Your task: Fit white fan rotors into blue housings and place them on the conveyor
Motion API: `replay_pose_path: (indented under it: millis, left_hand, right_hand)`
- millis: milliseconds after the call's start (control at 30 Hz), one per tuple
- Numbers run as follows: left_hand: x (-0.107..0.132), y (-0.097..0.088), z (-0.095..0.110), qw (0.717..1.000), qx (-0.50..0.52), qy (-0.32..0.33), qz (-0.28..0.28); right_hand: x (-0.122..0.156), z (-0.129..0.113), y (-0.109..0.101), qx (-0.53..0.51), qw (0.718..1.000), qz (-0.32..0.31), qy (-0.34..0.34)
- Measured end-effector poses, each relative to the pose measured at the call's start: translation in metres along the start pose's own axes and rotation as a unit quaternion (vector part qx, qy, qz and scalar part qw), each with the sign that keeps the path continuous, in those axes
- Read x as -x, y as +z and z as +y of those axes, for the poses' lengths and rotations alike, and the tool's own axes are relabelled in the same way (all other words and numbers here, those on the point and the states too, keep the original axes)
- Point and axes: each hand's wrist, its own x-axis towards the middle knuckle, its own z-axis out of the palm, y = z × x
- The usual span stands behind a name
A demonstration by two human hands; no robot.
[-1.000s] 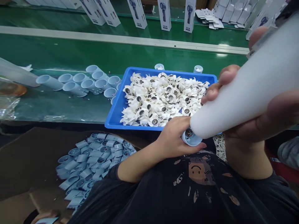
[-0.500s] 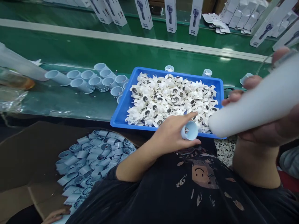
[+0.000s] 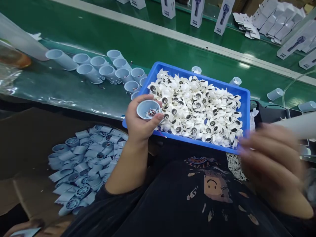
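Observation:
My left hand point(image 3: 140, 120) is wrapped round a light-blue fan housing point(image 3: 142, 111). Its open end faces up, and a small motor with coppery windings shows inside. This hand is over the near left part of a blue tray point(image 3: 244, 112) heaped with white fan impellers point(image 3: 195, 102). On the right, my right hand point(image 3: 274, 158) is smeared by motion near the tray's right corner. Its fingers cannot be made out, nor whether they hold anything. Just behind it lies a large white cylinder point(image 3: 300, 125), partly covered by the hand.
Several light-blue housings point(image 3: 89, 73) stand left of the tray, and a few more point(image 3: 275, 94) lie behind and right of it. Below left, a carton point(image 3: 24, 141) holds many housings point(image 3: 89, 168). Another person's hand point(image 3: 22, 227) is at bottom left. Printed boxes point(image 3: 223, 16) line the back.
My left hand has moved left with the light-blue housing, whose opening is turned upward. My right hand has drawn back from the large white cylinder, which is now farther right. The view has shifted.

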Motion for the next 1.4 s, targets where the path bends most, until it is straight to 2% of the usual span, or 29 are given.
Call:
replay_pose_path:
  millis: [67,133,167,233,333,467,533,600,633,667,733,767,800,833,867,900,967,1000,1033,1100,1133,1200,1267,1400]
  left_hand:
    - [0.000,-0.002,0.000,1.000,0.014,-0.019,-0.004]
    - [0.001,-0.004,0.000,0.999,0.028,-0.032,-0.007]
    - [0.001,-0.005,0.000,0.999,0.031,-0.040,-0.009]
    - [0.002,-0.006,-0.001,0.998,0.024,-0.061,-0.014]
    - [0.001,-0.007,-0.003,0.996,-0.002,-0.081,-0.030]
    - [0.000,-0.007,-0.003,0.999,-0.007,-0.045,-0.003]
    - [0.004,-0.008,0.004,1.000,0.014,-0.017,0.001]
    - [0.011,-0.009,0.016,0.997,0.039,-0.020,-0.056]
    - [0.016,-0.010,0.024,0.993,0.042,-0.034,-0.108]
    - [0.020,-0.009,0.032,0.985,0.031,-0.049,-0.164]
    - [0.027,-0.007,0.046,0.965,-0.029,-0.052,-0.255]
    - [0.029,-0.004,0.051,0.955,-0.066,-0.037,-0.286]
    - [0.031,-0.001,0.055,0.947,-0.097,-0.014,-0.306]
    - [0.031,0.002,0.057,0.940,-0.119,0.011,-0.319]
    - [0.031,0.006,0.058,0.935,-0.129,0.037,-0.327]
    - [0.031,0.009,0.059,0.932,-0.132,0.056,-0.333]
    - [0.030,0.013,0.060,0.930,-0.129,0.078,-0.334]
    - [0.030,0.015,0.061,0.931,-0.127,0.083,-0.331]
    - [0.030,0.016,0.061,0.932,-0.126,0.087,-0.328]
    - [0.032,0.017,0.063,0.931,-0.127,0.100,-0.327]
    - [0.034,0.018,0.065,0.929,-0.128,0.113,-0.328]
    - [0.037,0.021,0.068,0.929,-0.137,0.140,-0.314]
    - [0.042,0.025,0.072,0.934,-0.154,0.161,-0.278]
    - [0.050,0.032,0.077,0.943,-0.186,0.167,-0.221]
  right_hand:
    - [-0.025,0.010,0.022,0.116,0.988,-0.103,-0.025]
    - [-0.050,0.024,0.043,0.221,0.950,-0.219,-0.036]
    - [-0.061,0.030,0.052,0.247,0.932,-0.262,-0.035]
    - [-0.075,0.039,0.064,0.243,0.921,-0.302,-0.032]
    - [-0.081,0.040,0.070,0.221,0.919,-0.324,-0.041]
    - [-0.070,0.033,0.062,0.160,0.948,-0.272,-0.033]
    - [-0.058,0.029,0.055,0.090,0.967,-0.239,-0.017]
    - [-0.042,0.026,0.050,-0.045,0.973,-0.227,0.018]
    - [-0.034,0.025,0.049,-0.149,0.961,-0.227,0.052]
    - [-0.026,0.024,0.048,-0.263,0.933,-0.228,0.093]
    - [-0.013,0.020,0.049,-0.463,0.839,-0.226,0.175]
    - [-0.009,0.018,0.050,-0.525,0.795,-0.225,0.204]
    - [-0.005,0.016,0.051,-0.549,0.776,-0.222,0.218]
    - [-0.003,0.014,0.052,-0.549,0.779,-0.209,0.219]
    - [-0.001,0.011,0.052,-0.527,0.803,-0.187,0.204]
    - [0.000,0.008,0.052,-0.482,0.844,-0.158,0.174]
    - [0.002,0.000,0.049,-0.326,0.939,-0.092,0.065]
    - [0.002,-0.004,0.046,-0.232,0.971,-0.065,-0.003]
    - [0.003,-0.008,0.044,-0.144,0.986,-0.047,-0.065]
    - [0.004,-0.014,0.039,-0.024,0.988,-0.036,-0.151]
    - [0.005,-0.016,0.037,0.008,0.985,-0.036,-0.171]
    - [0.004,-0.017,0.036,0.044,0.982,-0.039,-0.179]
    - [0.002,-0.017,0.039,0.053,0.981,-0.037,-0.182]
    - [-0.003,-0.014,0.046,0.019,0.983,-0.050,-0.177]
